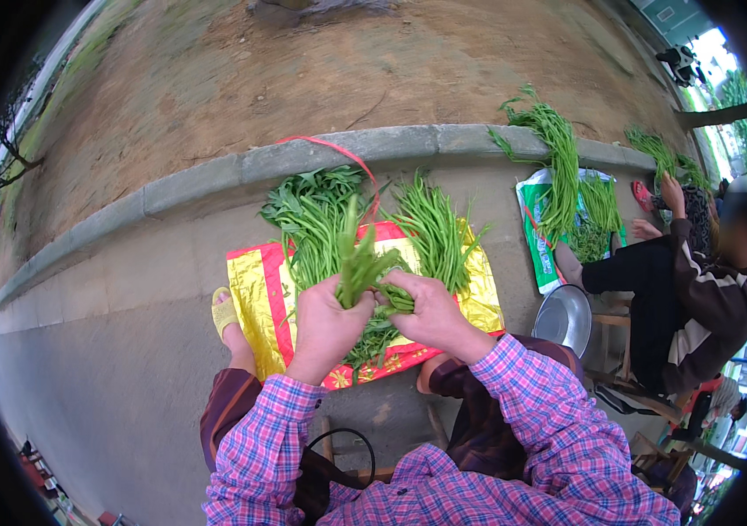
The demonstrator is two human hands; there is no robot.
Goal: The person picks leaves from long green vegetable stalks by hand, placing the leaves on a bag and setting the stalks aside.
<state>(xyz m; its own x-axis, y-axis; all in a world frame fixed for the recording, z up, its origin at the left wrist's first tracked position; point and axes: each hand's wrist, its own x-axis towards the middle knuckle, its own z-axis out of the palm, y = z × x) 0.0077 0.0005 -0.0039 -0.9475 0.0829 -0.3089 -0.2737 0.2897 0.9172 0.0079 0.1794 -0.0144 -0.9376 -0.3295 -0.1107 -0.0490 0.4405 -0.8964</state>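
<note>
My left hand (326, 322) is closed round the lower part of a bunch of green vegetable stems (355, 263), which points up and away from me. Close beside it, my right hand (431, 314) grips some leafy green tips (397, 297) between thumb and fingers. Below both hands lies a red and gold plastic sheet or bag (252, 289). On its far left part rests a pile of leafy stems (314, 230), and a second pile of long stems (436, 230) lies on the right. Loose leaves (373, 342) are heaped nearest me, partly hidden by my hands.
A concrete kerb (347, 148) runs behind the piles, with a red strap (340, 150) over it. To the right stand a metal basin (563, 321) and a green and white bag (538, 243) under more stems (561, 171). A seated person (709, 289) is beside them. My feet flank the sheet.
</note>
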